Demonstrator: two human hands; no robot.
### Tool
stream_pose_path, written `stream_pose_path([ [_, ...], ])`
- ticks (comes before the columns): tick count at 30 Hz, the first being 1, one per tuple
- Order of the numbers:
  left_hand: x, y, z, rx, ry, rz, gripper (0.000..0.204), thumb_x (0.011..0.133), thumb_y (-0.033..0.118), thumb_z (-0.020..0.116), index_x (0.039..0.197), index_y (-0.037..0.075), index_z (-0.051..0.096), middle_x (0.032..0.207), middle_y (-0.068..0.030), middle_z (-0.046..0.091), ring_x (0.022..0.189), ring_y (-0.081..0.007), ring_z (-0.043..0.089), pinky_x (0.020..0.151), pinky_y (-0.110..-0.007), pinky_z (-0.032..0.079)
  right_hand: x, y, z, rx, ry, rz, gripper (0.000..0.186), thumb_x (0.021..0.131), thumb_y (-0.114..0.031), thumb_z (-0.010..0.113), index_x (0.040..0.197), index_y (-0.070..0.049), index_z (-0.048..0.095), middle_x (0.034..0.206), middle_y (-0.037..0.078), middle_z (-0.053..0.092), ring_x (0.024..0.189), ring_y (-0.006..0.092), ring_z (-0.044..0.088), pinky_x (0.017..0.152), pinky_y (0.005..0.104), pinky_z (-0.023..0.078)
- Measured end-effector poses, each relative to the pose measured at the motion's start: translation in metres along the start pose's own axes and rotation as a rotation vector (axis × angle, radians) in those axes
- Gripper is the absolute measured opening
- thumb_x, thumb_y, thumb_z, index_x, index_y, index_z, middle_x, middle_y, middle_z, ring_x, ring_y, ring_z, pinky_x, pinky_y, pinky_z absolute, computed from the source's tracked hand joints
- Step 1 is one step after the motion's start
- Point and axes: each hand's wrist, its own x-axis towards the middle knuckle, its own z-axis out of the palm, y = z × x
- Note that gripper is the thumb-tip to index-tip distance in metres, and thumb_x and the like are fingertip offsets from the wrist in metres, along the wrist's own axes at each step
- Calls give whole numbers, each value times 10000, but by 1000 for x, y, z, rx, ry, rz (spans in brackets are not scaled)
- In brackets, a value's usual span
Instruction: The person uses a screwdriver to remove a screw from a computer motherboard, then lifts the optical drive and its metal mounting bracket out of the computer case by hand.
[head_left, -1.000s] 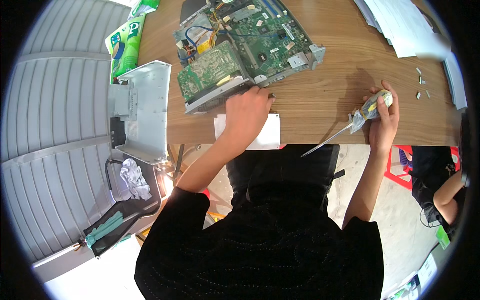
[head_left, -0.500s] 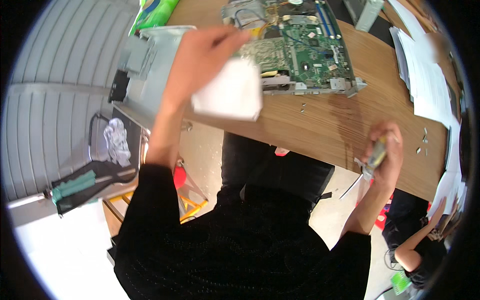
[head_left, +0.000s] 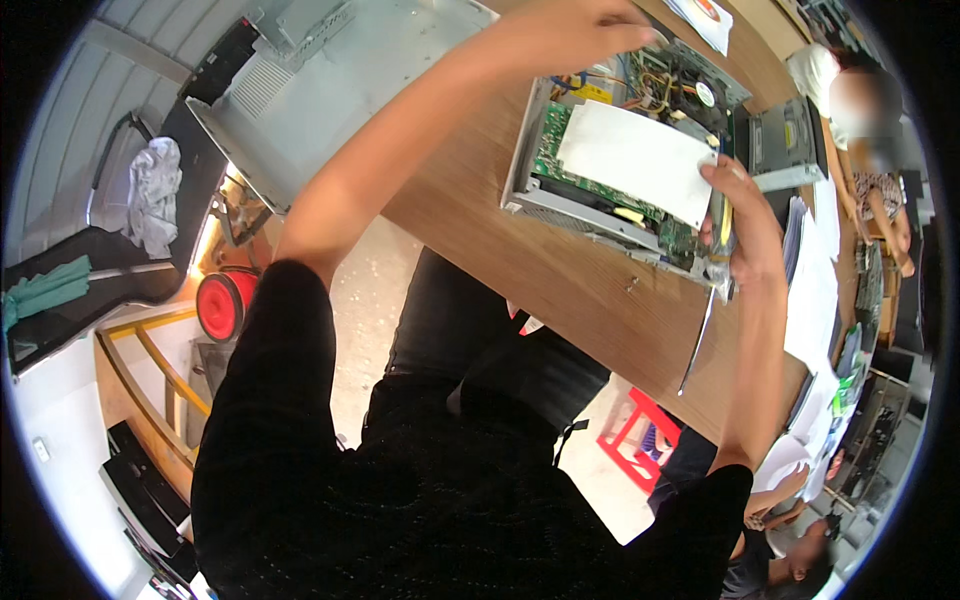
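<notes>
An opened computer case (head_left: 600, 240) with a green circuit board, a fan and bundled wires sits on the wooden table. Across its board lies a white paper-like pad (head_left: 640, 160), hiding much of what is beneath. My right hand (head_left: 745, 215) is at the case's right end, its thumb on the pad's corner. The same hand grips a screwdriver (head_left: 724, 240) with a yellowish handle, its shaft pointing down toward the table's front edge. My left hand (head_left: 575, 35) reaches over the case's far left part, fingers apart near the wires; the upper frame edge cuts it off.
A grey metal cover (head_left: 340, 90) lies at the left of the table. Small screws (head_left: 632, 284) rest before the case. Beyond its right end stand a metal drive-like unit (head_left: 785, 140) and paper stacks (head_left: 815, 280). Other people are at the right.
My view has shifted, and the case now appears turned and nearer my right hand. That hand has moved up to the case with the screwdriver. The white pad, formerly under my left hand, lies over the board.
</notes>
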Motion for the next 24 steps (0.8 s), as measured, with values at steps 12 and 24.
stream_pose_path([
  [12,-105,-33,-5,-299,16,-429,331,906,278,655,1115,24,685,983,-74,701,929,-144,610,854,-280,461,24,12,6,96,15,58,414,821,-254,705,1127,-35,533,682,-2,574,430,71,531,385,212,456],
  [24,-94,-26,1,-218,-37,-380,308,849,290,707,1019,34,710,912,-61,692,871,-139,615,794,-278,468,26,23,5,136,-27,52,317,838,-252,683,1065,-70,558,703,-22,580,441,55,540,394,193,460],
])
